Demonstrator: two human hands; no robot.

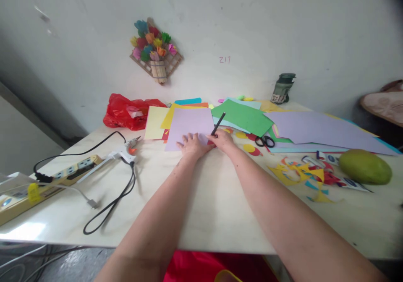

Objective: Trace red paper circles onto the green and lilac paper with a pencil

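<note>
A light purple paper sheet (190, 120) lies on the white table, over yellow and cream sheets. My left hand (193, 146) rests on its lower part with the fingers spread. At the sheet's lower right corner, my right hand (221, 139) grips a black pencil (218, 123), which slants up to the right. A small red piece shows between the hands, partly covered by them. Yellow and red paper circles (252, 149) lie to the right of my right hand, beside black-handled scissors (265, 142).
On the left are a glue gun (127, 152), its looped cable and a power strip (72, 171). A red plastic bag (126, 112) sits at the back left. Paper scraps (292, 173), glue tubes and a green fruit (365, 166) lie right. A bottle (283, 89) stands behind.
</note>
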